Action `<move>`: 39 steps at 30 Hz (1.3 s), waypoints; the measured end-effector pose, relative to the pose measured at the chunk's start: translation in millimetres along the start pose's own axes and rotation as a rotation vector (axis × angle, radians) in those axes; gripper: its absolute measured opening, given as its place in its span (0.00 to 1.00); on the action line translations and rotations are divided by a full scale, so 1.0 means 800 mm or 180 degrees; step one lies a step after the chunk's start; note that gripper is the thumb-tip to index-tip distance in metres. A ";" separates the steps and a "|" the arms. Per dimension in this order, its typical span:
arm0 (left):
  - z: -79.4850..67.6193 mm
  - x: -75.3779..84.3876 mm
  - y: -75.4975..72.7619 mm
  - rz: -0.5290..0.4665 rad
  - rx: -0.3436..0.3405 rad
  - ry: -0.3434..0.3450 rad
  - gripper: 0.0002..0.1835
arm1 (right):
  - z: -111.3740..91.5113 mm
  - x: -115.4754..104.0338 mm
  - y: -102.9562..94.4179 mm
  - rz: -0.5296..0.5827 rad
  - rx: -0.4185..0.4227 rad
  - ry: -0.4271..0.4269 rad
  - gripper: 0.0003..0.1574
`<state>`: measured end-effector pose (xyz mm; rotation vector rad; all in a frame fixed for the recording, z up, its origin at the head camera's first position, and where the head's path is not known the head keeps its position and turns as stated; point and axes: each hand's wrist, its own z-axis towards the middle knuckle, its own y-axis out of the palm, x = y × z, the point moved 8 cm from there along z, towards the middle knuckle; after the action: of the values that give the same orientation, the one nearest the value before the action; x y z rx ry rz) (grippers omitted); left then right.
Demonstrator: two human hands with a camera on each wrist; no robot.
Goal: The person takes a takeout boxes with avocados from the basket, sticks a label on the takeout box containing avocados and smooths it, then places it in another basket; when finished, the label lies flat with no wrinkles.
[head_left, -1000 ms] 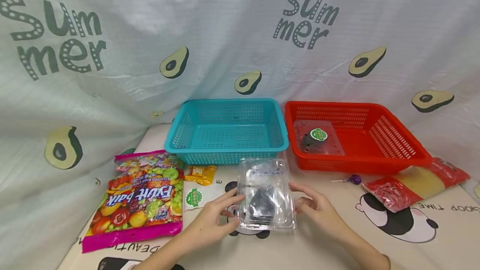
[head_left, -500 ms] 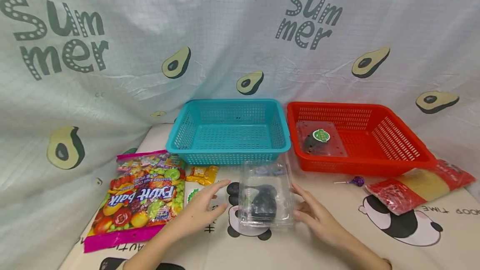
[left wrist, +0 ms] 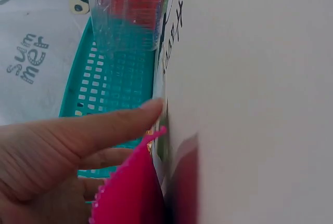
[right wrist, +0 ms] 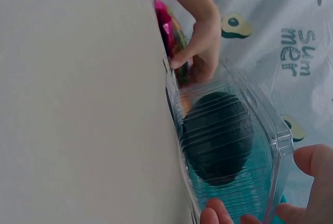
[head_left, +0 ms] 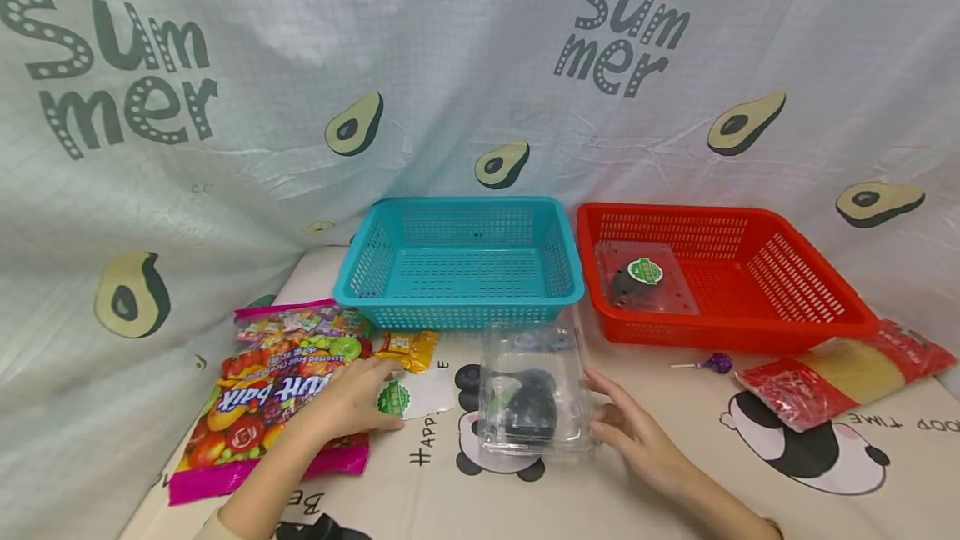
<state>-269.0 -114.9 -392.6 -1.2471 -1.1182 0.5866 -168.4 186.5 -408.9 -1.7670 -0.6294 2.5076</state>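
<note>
A clear plastic box (head_left: pixel 498 432) with a dark, rounded, avocado-like fruit (head_left: pixel 531 407) inside stands on the table in the middle of the head view. My right hand (head_left: pixel 637 436) touches its right side, fingers loosely bent. In the right wrist view, thumb and fingertips lie along the edge of the box. My left hand (head_left: pixel 348 401) is over the right side of a fruit candy bag (head_left: pixel 277 398), its thumb and fingers apart at the left end of a white slip with a green round sticker (head_left: pixel 393 398). Whether it touches the slip cannot be seen.
Behind stand a blue basket (head_left: pixel 457 302) and a red basket (head_left: pixel 720 327); the red one holds another clear box (head_left: pixel 671 290). A yellow packet (head_left: pixel 408 348) lies before the blue basket. At right are a lollipop (head_left: pixel 718 363) and a red-and-yellow packet (head_left: pixel 847 377).
My left hand has left the clear box and moved left to the sticker slip and candy bag. The box has settled slightly, while my right hand stays at its right side.
</note>
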 end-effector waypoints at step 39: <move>-0.019 0.214 -0.061 -0.1146 0.0425 0.2340 0.05 | 0.053 -0.141 0.025 -0.1195 0.0554 -0.1400 0.17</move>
<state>-198.6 12.1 -287.9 -0.9833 -0.6366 -0.0822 -161.2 128.0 -301.9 -0.9372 -0.6540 2.5832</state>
